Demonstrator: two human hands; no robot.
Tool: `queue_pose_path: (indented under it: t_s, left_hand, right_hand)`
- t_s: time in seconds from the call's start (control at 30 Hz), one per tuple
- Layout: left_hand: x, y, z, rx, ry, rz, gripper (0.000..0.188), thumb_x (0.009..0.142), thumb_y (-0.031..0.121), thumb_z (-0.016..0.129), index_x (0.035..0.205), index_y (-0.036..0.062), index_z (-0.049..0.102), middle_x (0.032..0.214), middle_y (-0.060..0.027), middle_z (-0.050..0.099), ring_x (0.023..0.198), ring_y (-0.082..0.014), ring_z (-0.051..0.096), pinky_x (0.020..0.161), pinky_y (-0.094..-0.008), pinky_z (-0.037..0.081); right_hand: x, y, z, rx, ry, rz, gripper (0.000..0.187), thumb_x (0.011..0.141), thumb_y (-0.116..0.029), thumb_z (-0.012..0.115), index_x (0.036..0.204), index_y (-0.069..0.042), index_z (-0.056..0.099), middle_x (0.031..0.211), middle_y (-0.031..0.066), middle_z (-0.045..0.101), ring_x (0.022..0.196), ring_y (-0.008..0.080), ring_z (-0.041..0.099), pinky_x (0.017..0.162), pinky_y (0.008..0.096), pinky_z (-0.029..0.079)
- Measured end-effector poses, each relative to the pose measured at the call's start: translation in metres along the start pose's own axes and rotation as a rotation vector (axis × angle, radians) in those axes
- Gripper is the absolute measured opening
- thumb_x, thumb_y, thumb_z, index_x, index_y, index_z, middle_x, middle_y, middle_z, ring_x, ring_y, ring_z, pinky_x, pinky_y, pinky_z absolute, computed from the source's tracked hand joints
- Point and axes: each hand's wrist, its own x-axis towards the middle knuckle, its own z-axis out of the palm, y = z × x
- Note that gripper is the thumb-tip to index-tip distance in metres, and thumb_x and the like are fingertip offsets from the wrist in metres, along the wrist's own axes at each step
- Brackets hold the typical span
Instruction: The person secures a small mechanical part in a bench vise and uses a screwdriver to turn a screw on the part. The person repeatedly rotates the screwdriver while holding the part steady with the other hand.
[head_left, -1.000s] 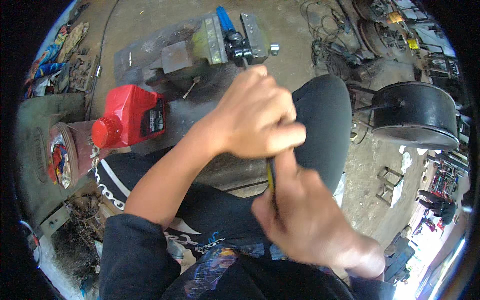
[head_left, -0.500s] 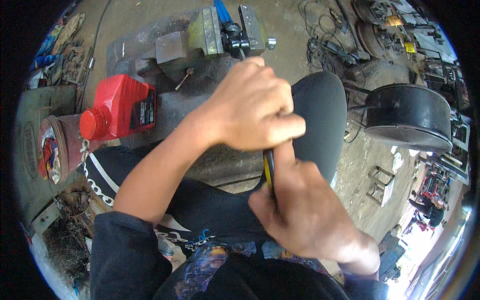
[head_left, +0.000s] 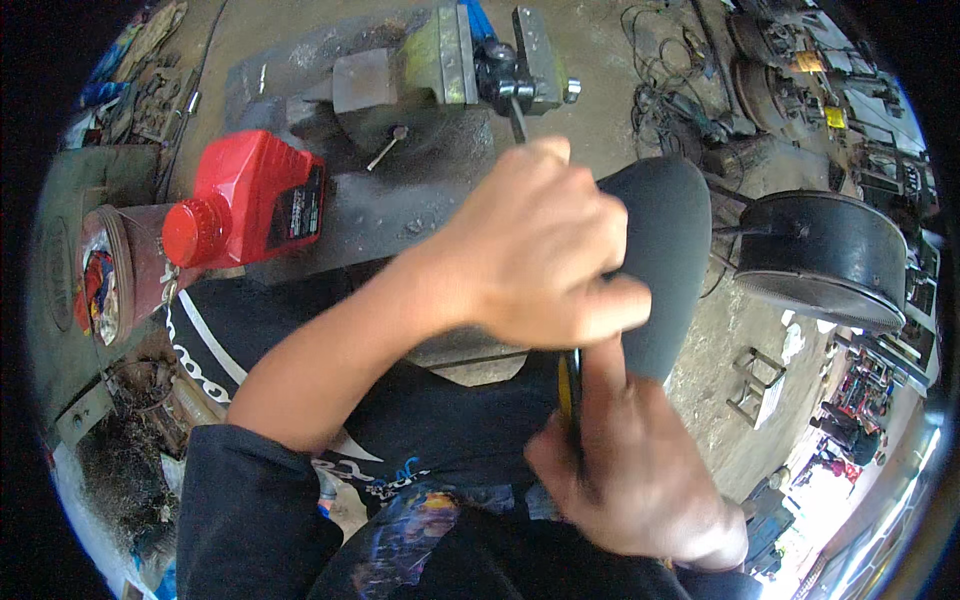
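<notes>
Both of my hands grip one long tool with a black-and-yellow handle (head_left: pixel 569 392) and a thin metal shaft (head_left: pixel 518 120). My left hand (head_left: pixel 555 250) is closed round the shaft, farther from me. Closer to my body, my right hand (head_left: pixel 630 465) wraps the handle, somewhat blurred, its index finger stretched along it. The shaft's far end meets a black metal part (head_left: pixel 503 78) held between the jaws of a bench vise (head_left: pixel 440 60). Blue handles (head_left: pixel 477 18) rise behind that part. My left hand covers most of the shaft, so the tool's exact kind is unclear.
A red plastic bottle (head_left: pixel 245 195) stands left of the vise, by an open bucket with rags (head_left: pixel 122 270). On the right are a black drum-shaped thing (head_left: pixel 825 250), cables (head_left: pixel 655 80) and a small metal stand (head_left: pixel 757 388). My knee (head_left: pixel 665 230) is beside my left hand.
Both hands have come back toward my body along with the tool, and more of the shaft shows by the black part. The whole view has shifted a little.
</notes>
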Motion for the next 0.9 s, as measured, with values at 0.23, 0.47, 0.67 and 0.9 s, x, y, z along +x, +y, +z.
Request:
queue_pose_path:
  t_s: [0.23, 0.47, 0.67, 0.9]
  left_hand:
    - [0.002, 0.001, -0.002, -0.021, -0.161, 0.057, 0.041, 0.07, 0.041, 0.062, 0.046, 0.0086, 0.061, 0.048, -0.0157, 0.055, 0.048, -0.0356, 0.055, 0.062, -0.0412, 0.04]
    - [-0.001, -0.002, -0.002, 0.047, -0.065, 0.009, 0.033, 0.066, 0.033, 0.065, 0.047, 0.0089, 0.053, 0.05, -0.0111, 0.051, 0.055, -0.0318, 0.05, 0.068, -0.0405, 0.034]
    - [-0.001, -0.005, 0.0, 0.109, 0.174, 0.081, 0.04, 0.072, 0.038, 0.063, 0.044, 0.0091, 0.058, 0.047, -0.0159, 0.053, 0.05, -0.0363, 0.056, 0.062, -0.0423, 0.04]
    - [-0.002, -0.002, 0.003, 0.0, 0.098, 0.097, 0.041, 0.071, 0.04, 0.064, 0.045, 0.0074, 0.059, 0.047, -0.0142, 0.052, 0.051, -0.0359, 0.055, 0.065, -0.0425, 0.04]
  right_hand:
    - [-0.002, 0.005, 0.007, -0.017, 0.015, -0.04, 0.083, 0.085, -0.009, 0.069, 0.148, 0.015, 0.02, 0.094, 0.0315, 0.059, 0.079, 0.0495, 0.059, 0.072, 0.0551, 0.047]
    - [0.001, 0.005, 0.007, -0.07, 0.03, -0.016, 0.079, 0.086, -0.009, 0.068, 0.144, 0.018, 0.022, 0.091, 0.0339, 0.059, 0.077, 0.0515, 0.058, 0.071, 0.0565, 0.046]
    - [0.006, 0.0, 0.004, -0.046, 0.022, 0.018, 0.082, 0.087, -0.013, 0.07, 0.145, 0.018, 0.021, 0.089, 0.0329, 0.058, 0.083, 0.0493, 0.058, 0.076, 0.0549, 0.048]
    - [-0.004, 0.011, 0.011, -0.077, 0.073, -0.086, 0.081, 0.086, -0.015, 0.07, 0.145, 0.017, 0.024, 0.091, 0.0324, 0.059, 0.079, 0.0474, 0.059, 0.071, 0.0546, 0.05]
